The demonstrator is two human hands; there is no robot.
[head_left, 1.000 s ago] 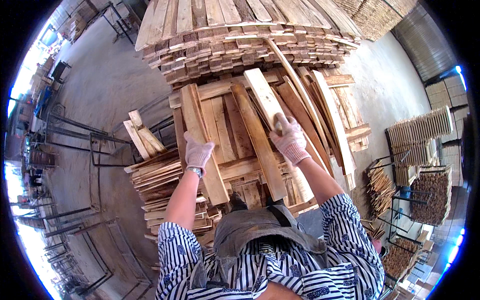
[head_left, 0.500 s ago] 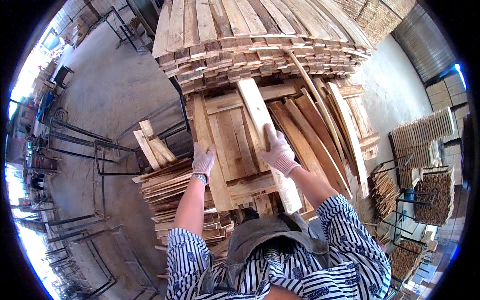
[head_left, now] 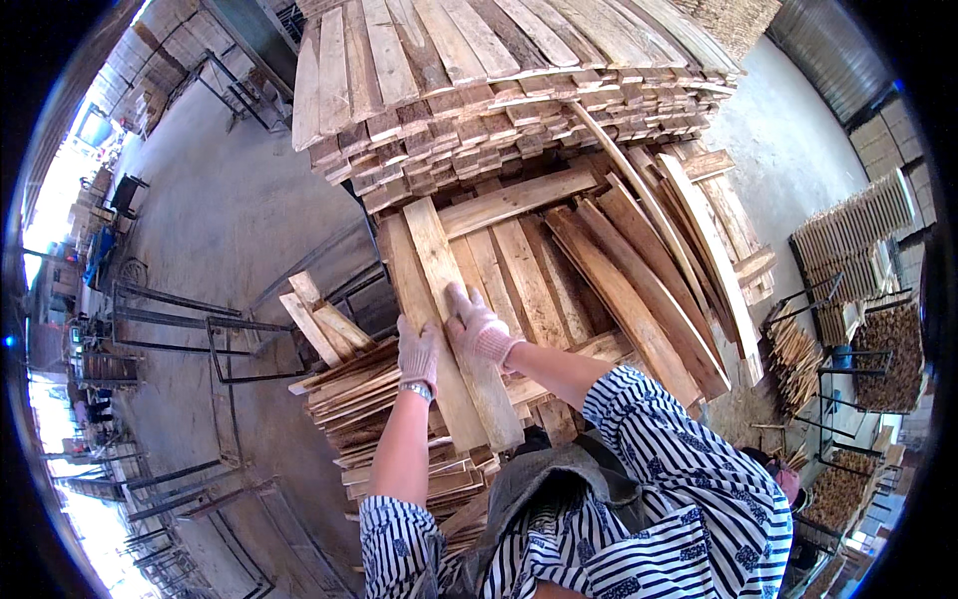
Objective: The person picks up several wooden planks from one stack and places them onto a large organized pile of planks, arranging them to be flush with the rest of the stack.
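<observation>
My left hand [head_left: 417, 357], in a pale knit glove, grips the left edge of a long wooden board [head_left: 446, 399] that lies lengthwise over the pile. My right hand [head_left: 479, 327], gloved alike, holds a second board [head_left: 431, 245] by its right edge. The two boards lie side by side, the second one partly over the first. Both sets of fingers are curled, and their tips are partly hidden. Under the boards are crosswise planks [head_left: 519, 200] and lengthwise planks [head_left: 529, 275].
A tall stack of boards [head_left: 479, 110] stands at the far side. Curved, bark-edged slabs [head_left: 629, 290] lie to the right. Thin strips [head_left: 349, 389] are piled at the near left, beside a black metal frame [head_left: 220, 349]. More wood stacks [head_left: 853, 235] stand at the far right.
My right hand has brought the second board leftward, against the one at my left hand. The planks it covered now show. The view has shifted slightly.
</observation>
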